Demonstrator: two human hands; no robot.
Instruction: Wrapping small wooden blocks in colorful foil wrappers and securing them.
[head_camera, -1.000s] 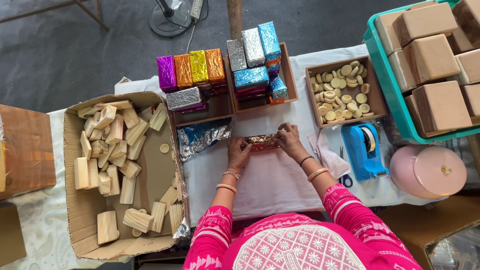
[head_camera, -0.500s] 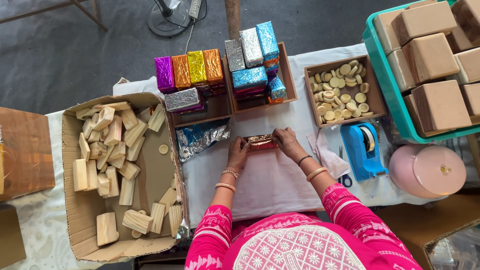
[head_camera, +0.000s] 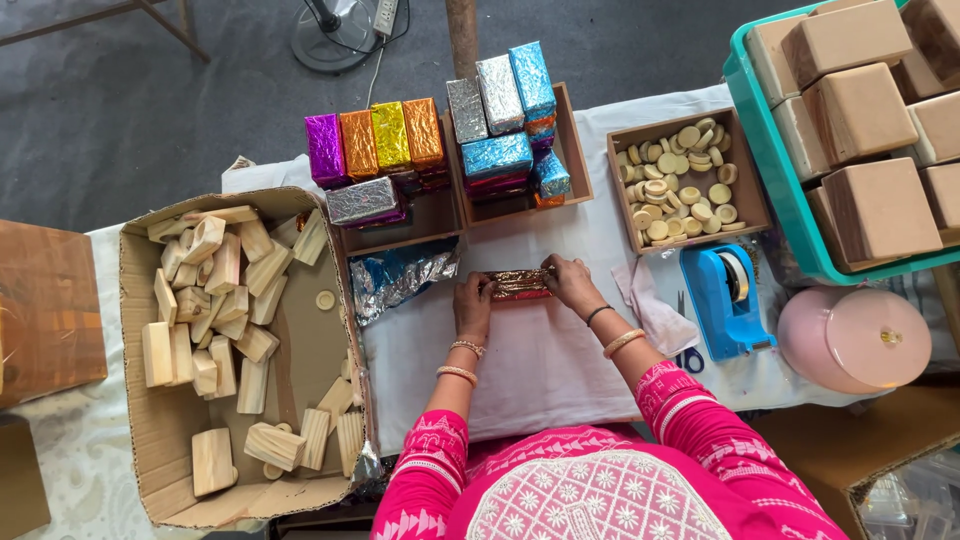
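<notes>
A small block wrapped in reddish-gold foil (head_camera: 519, 284) lies on the white cloth (head_camera: 540, 360) in front of me. My left hand (head_camera: 472, 303) grips its left end and my right hand (head_camera: 573, 283) grips its right end, fingers pressed on the foil. Loose sheets of silver and blue foil (head_camera: 400, 278) lie just left of my left hand. Behind the block stand two wooden trays (head_camera: 574, 160) of foil-wrapped blocks in purple, orange, yellow, silver and blue (head_camera: 375, 140).
A cardboard box (head_camera: 150, 420) of bare wooden blocks sits at the left. A tray (head_camera: 752, 200) of small round discs, a blue tape dispenser (head_camera: 725, 300), scissors (head_camera: 688, 358), a pink lidded tub (head_camera: 855, 338) and a teal crate (head_camera: 775, 170) of brown blocks are at the right.
Both hands stay on the foil-wrapped block, with only slight finger shifts along its ends. Nothing else has moved.
</notes>
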